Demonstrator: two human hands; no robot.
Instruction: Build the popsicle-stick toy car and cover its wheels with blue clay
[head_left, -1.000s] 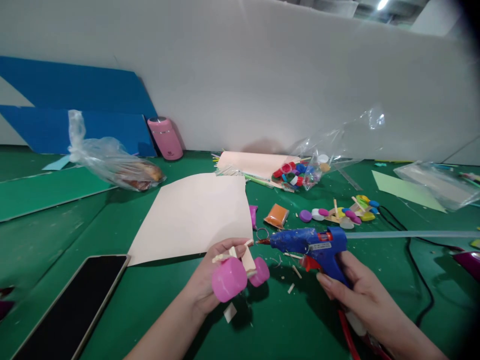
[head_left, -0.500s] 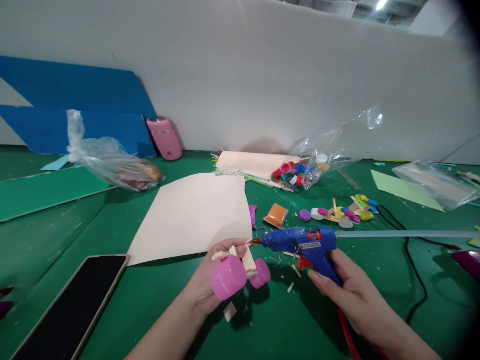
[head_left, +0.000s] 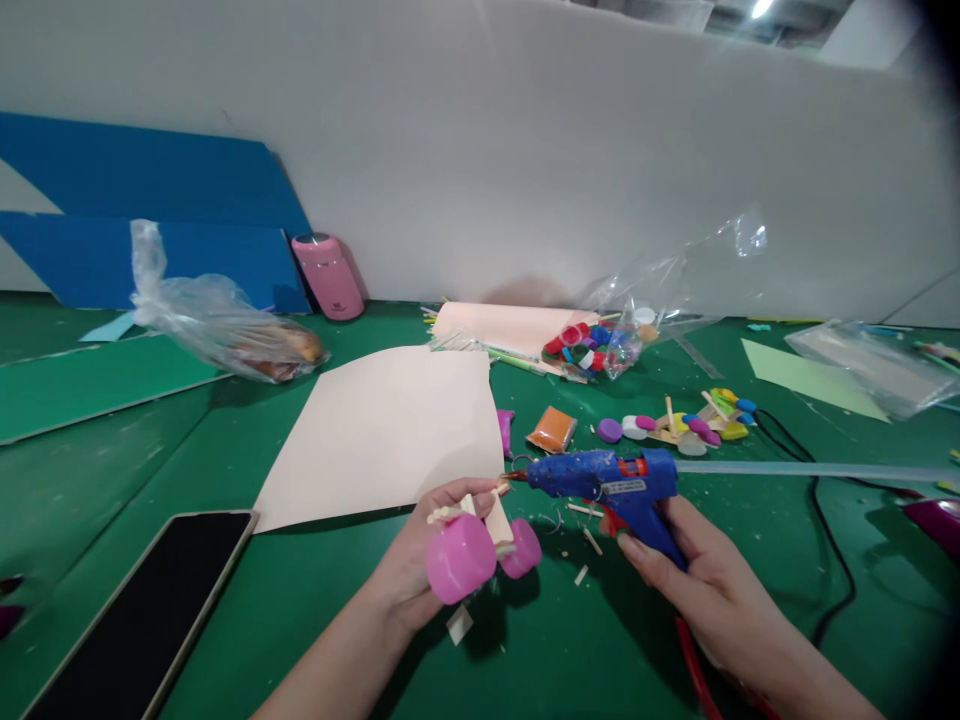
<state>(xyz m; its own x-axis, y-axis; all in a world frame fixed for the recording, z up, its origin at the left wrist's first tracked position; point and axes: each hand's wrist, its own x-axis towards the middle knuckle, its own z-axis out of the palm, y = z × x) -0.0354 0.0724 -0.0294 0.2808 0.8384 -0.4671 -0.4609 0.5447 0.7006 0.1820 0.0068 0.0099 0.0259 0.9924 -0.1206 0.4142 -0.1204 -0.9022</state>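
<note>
My left hand (head_left: pixel 409 560) is closed around a small toy car (head_left: pixel 498 522) made of pale wooden sticks with pink bottle caps (head_left: pixel 459 560) as wheels. My right hand (head_left: pixel 694 575) grips a blue hot glue gun (head_left: pixel 600 478) by its handle, with the fingers near the red trigger. The gun's metal nozzle points left, close to the wooden part of the car and my left fingertips; whether it touches cannot be made out. A long clear glue stick (head_left: pixel 795 468) sticks out of the back of the gun.
A cream paper sheet (head_left: pixel 390 430) and a phone (head_left: pixel 142 620) lie on the left. An orange clay packet (head_left: pixel 553 429) and several colourful caps (head_left: pixel 701 430) lie beyond the gun. A black cord (head_left: pixel 832 560) runs on the right. A pink flask (head_left: pixel 328 277) stands by the wall.
The glue gun has shifted very slightly to the right, its nozzle a little off its former spot. The toy car has moved a touch to the right and down.
</note>
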